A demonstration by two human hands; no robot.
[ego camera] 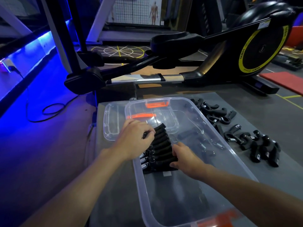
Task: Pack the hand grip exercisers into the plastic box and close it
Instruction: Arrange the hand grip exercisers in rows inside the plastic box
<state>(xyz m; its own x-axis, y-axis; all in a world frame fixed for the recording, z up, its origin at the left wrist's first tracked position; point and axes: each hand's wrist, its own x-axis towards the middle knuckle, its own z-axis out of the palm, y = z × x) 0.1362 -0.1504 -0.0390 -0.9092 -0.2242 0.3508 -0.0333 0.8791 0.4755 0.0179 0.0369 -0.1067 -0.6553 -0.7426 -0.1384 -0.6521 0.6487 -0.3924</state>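
A clear plastic box (232,154) with orange latches stands open on a grey mat. Inside it, against the left wall, lies a row of several black hand grip exercisers (161,149) with silver springs. My left hand (136,138) grips the far left end of that row, fingers curled over it. At the row's right side, my right hand (185,158) has its fingers curled around the handle ends. More exercisers lie loose on the mat right of the box, in a far pile (213,113) and a near pile (255,145). The clear lid (111,125) lies flat beyond the box's left corner.
An elliptical trainer (196,63) with a black and yellow flywheel stands just beyond the mat. A black cable (49,112) loops on the blue-lit floor at the left. A red mat (283,81) lies at the far right.
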